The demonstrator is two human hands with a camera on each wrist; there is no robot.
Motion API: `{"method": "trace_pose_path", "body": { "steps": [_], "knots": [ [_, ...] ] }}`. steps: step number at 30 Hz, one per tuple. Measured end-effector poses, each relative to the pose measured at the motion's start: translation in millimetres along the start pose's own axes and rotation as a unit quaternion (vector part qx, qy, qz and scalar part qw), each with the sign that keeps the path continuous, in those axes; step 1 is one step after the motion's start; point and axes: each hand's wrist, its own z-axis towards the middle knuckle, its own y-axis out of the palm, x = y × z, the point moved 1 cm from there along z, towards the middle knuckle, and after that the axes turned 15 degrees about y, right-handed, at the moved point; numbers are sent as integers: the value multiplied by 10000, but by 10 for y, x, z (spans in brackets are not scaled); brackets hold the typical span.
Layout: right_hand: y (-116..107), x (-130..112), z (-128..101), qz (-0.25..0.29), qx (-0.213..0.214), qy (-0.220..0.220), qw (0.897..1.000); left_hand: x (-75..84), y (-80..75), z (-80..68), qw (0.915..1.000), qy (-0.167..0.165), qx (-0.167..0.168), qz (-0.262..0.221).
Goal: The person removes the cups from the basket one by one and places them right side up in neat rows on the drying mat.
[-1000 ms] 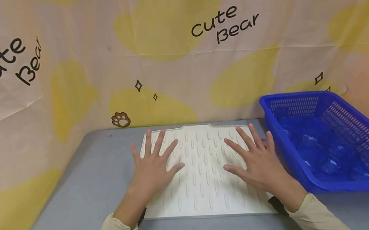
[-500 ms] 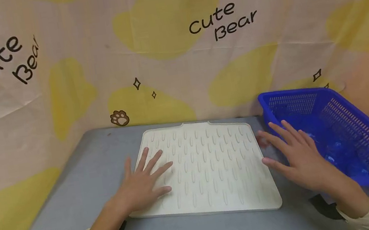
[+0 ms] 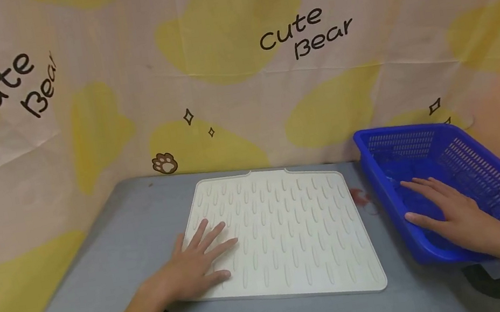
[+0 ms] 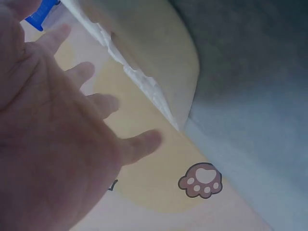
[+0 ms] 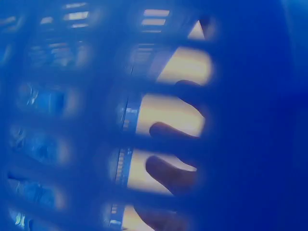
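Observation:
A white ridged mat [image 3: 282, 233], which looks like a dish drying mat, lies flat on the grey table. My left hand [image 3: 194, 266] is over its left edge with fingers spread, holding nothing. The left wrist view shows the palm side of that hand [image 4: 62, 130] beside the pale mat [image 4: 163, 57]. My right hand [image 3: 459, 221] hovers over the near left part of a blue plastic basket [image 3: 392, 204], fingers extended and nothing in them. Through the basket's slots, the right wrist view catches its dark fingers [image 5: 168, 173]. Clear, shiny objects [image 3: 473, 186] inside are partly hidden by this hand.
The basket stands at the right, its slotted walls rising above the grey table [image 3: 113, 254]. A small reddish patch [image 3: 360, 196] shows between mat and basket. Behind hangs a pink and yellow printed cloth [image 3: 230, 93], which also borders the left side.
My right hand has gone from above the mat, rightward, to over the basket. The left hand has shifted slightly left and nearer. More of the mat shows now.

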Motion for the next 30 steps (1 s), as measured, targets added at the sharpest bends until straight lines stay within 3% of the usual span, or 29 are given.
{"method": "trace_pose_path", "body": {
  "steps": [6, 13, 20, 30],
  "knots": [
    [-23, 111, 39, 5, -94, -140, 9999, 2, -67, -57, 9982, -145, -357, -451],
    [45, 204, 96, -612, -215, 360, 9972, 18, -61, -50, 9979, -160, -412, -475],
    [38, 271, 125, -870, -282, 692, 9934, 36, -40, -28, 9977, -189, -432, -494],
    [-6, 232, 101, -583, 17, 686, 9959, 43, -38, -18, 9972, -273, -509, -481]
  ]
}}
